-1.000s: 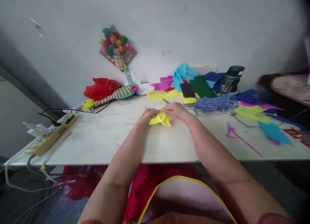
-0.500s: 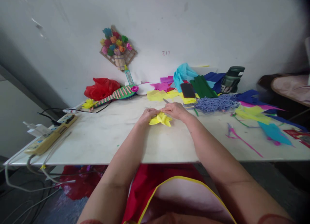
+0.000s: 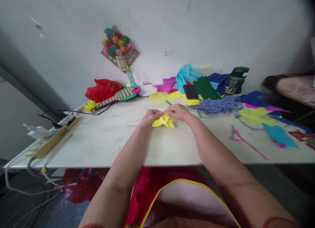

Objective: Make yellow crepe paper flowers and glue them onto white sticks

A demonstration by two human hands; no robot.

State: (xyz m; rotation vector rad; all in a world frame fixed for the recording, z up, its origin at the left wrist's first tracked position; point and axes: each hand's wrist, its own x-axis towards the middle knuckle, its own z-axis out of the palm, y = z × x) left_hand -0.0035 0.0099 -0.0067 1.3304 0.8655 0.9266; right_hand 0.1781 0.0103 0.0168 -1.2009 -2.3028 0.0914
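Spanning the whole scene from left to right, a pale marble-patterned table top is seen below a grey-white wall. Heaped along the far right of the table are loose sheets of coloured tissue paper in turquoise, green, blue, pink and yellow, with a tangle of lilac cord lying just in front of them. A crumpled red plastic bag is set at the far left against the wall, and a striped paper guitar-shaped craft piece lies beside it. A beige power strip with cables is placed on the near left edge. On the wall a small basket of coloured paper flowers is hung. A dark green lidded flask stands at the far right, and a black phone rests on the paper heap.

Near the middle of the table a yellow pointed-petal paper flower is held between both hands, low over the surface; whether it touches the table cannot be told. The left hand is closed narrowly on the flower's left side, fingers curled round it. The right hand is pinched on its far right edge, and a thin grey metal tip shows just beyond its fingers.
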